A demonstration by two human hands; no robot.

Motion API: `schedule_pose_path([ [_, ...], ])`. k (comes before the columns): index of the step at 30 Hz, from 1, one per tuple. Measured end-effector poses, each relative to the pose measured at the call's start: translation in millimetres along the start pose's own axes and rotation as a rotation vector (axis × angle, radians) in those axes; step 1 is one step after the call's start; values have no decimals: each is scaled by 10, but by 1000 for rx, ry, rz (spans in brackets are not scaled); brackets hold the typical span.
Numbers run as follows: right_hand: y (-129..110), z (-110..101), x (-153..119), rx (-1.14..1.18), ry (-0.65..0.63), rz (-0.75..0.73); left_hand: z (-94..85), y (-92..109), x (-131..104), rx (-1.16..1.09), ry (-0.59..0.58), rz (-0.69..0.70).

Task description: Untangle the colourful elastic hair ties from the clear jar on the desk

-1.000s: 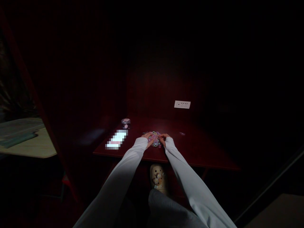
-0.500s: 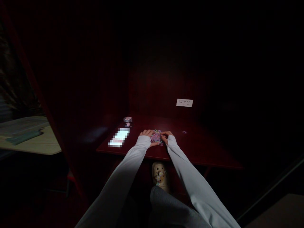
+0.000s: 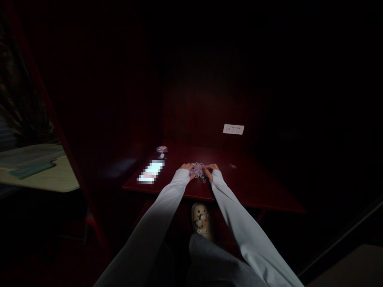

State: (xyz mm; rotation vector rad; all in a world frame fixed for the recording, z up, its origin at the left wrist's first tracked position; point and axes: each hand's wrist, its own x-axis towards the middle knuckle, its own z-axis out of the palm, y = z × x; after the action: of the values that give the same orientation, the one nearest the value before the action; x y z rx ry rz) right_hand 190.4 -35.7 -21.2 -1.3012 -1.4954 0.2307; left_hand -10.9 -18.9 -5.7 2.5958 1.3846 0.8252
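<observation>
A loose pile of small pastel rings (image 3: 198,170), pink, purple and green, lies near the front edge of the dark red table (image 3: 254,191). At the pile's left side is my left hand (image 3: 188,169), its fingers curled against the rings. My right hand (image 3: 212,170) touches the right side, thumb and forefinger brought near each other at the rings. Whether either hand grips a ring is too small to tell. A few more rings (image 3: 232,166) lie apart, farther right on the table.
A lit, pixelated phone-shaped object (image 3: 151,172) lies at the table's left, with a small round clear container (image 3: 162,150) behind it. A white socket plate (image 3: 233,129) is on the back wall. Beyond the left partition stands a pale table (image 3: 56,175).
My left hand has drawn slightly back from over the pile, and its fingers are more curled. More green rings show between the hands. The view has shifted slightly.
</observation>
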Motion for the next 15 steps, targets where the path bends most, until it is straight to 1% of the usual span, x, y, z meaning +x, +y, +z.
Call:
schedule_pose_path([
  [6, -23, 0, -13, -18, -13, 16, -8, -17, 18, -25, -1, -27],
  [9, -32, -8, -14, -49, -67, 18, -33, -18, 16, -49, -1, -43],
  [12, -46, -12, -15, -101, -123, -14, -59, -17, 11, -86, -4, -67],
  [15, -64, -11, -25, -175, -166, -38, -62, -19, 11, -131, 32, -117],
])
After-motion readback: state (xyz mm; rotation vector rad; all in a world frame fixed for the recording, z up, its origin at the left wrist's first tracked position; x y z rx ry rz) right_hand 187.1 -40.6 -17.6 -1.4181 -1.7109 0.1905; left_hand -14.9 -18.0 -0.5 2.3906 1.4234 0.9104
